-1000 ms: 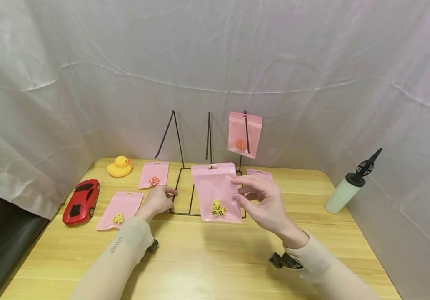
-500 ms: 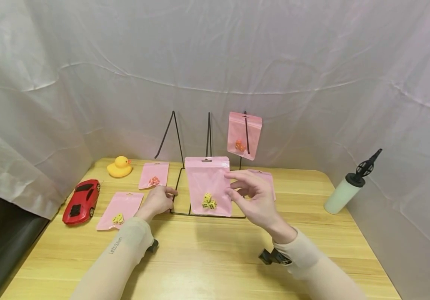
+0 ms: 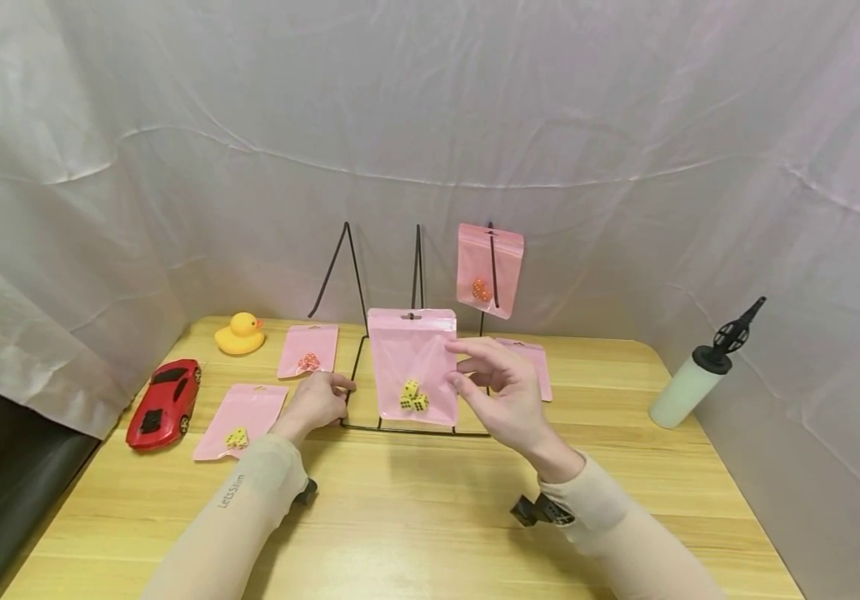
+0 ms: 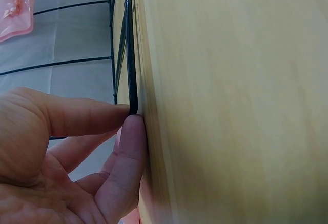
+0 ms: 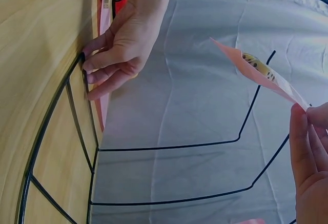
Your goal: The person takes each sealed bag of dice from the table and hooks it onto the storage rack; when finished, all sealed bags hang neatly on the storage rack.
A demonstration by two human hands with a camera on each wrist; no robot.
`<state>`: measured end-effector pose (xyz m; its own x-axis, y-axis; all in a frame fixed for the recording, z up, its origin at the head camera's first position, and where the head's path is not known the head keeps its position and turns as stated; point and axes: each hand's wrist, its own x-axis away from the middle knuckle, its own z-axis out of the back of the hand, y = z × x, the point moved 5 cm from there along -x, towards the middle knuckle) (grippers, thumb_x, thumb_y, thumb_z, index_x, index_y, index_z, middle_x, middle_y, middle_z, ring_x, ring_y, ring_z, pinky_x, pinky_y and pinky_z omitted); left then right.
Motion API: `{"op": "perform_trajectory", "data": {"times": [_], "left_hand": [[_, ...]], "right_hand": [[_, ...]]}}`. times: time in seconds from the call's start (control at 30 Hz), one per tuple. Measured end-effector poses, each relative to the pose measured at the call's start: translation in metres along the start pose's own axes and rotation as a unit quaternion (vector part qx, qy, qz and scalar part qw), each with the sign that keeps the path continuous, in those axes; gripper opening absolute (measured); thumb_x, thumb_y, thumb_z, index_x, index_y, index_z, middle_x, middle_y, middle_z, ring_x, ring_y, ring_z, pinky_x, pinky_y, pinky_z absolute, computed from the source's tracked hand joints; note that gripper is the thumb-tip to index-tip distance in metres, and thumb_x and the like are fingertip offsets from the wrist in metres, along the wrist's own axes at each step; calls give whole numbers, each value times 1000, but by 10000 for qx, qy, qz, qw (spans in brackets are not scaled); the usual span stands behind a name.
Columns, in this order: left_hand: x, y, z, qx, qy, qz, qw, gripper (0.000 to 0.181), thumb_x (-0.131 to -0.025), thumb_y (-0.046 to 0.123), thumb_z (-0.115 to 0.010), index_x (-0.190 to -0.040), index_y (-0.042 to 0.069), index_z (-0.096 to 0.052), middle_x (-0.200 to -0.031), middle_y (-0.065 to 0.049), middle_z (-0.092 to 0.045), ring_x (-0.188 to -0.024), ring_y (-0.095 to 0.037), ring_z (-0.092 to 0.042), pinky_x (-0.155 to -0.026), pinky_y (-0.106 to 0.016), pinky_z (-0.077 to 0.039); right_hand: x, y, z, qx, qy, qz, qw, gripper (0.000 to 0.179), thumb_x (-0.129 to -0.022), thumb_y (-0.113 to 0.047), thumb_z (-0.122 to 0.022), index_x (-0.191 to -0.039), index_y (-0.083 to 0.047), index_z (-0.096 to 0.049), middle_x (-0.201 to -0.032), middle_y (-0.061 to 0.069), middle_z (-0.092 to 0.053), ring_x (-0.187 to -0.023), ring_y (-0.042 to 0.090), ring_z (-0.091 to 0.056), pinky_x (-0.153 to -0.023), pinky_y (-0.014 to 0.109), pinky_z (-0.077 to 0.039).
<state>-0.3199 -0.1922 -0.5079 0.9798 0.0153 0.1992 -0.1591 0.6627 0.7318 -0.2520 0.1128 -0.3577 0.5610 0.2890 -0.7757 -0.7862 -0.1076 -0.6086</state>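
Note:
My right hand (image 3: pixel 505 396) pinches the right edge of a pink zip bag (image 3: pixel 409 354) between thumb and fingers. Yellow dice (image 3: pixel 414 398) with black dots lie at the bottom of this bag, and a hang hole is at its top. In the head view the bag overlaps the middle of a black wire rack (image 3: pixel 357 283), its top just below the middle hook (image 3: pixel 417 275). My left hand (image 4: pixel 77 157) pinches the near left corner of the rack's base between thumb and finger. Another pink bag (image 3: pixel 508 250) with orange dice hangs on the right hook.
Left of the rack lie a pink bag (image 3: pixel 298 340) with red dice and one (image 3: pixel 250 404) with yellow dice. A rubber duck (image 3: pixel 240 335) and red toy car (image 3: pixel 165 404) stand farther left. Behind my right hand lies another pink bag (image 3: pixel 538 367); a hand pump (image 3: pixel 688 387) stands right.
My right hand has carried the held bag left and slightly up, towards the middle hook. The hanging bag swayed slightly. My left hand has stayed on the rack's corner.

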Motion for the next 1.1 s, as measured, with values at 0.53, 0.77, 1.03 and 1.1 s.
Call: {"op": "perform_trajectory", "data": {"times": [0.53,0.77,1.03,1.1], "left_hand": [[-2,0,0,-24,-27,39,10000,55,-81,-3,-67,-133,9,-80,-112,-13,-73,-73,-20,-70,-60,-29,-56],[-16,-16,-5,-197,38,-40,9998,56,-80,-1,-67,-133,11,-80,-110,-11,-74,-76,-19,-67,-60,-29,-54],[10,8,2,-57,-11,-16,10000,58,-83,-4,-63,-138,8,-78,-113,-13,-74,-77,-17,-67,-61,-25,-51],[9,7,1,-62,-19,-33,10000,58,-83,-4,-63,-137,7,-78,-112,-13,-74,-75,-17,-67,-61,-26,-52]], "right_hand": [[-2,11,0,80,116,-49,9999,39,-89,26,-72,-127,18,-70,-117,31,-74,-94,1,-80,-72,22,-67],[-5,18,0,44,177,-36,9998,39,-88,27,-71,-126,20,-70,-113,33,-72,-93,1,-80,-73,21,-67],[-8,22,1,-7,288,-75,9996,39,-87,27,-71,-126,21,-69,-119,40,-70,-95,2,-81,-75,22,-68],[-8,23,2,13,322,-75,9995,39,-88,27,-71,-126,21,-69,-122,40,-70,-96,2,-81,-75,22,-68]]}}
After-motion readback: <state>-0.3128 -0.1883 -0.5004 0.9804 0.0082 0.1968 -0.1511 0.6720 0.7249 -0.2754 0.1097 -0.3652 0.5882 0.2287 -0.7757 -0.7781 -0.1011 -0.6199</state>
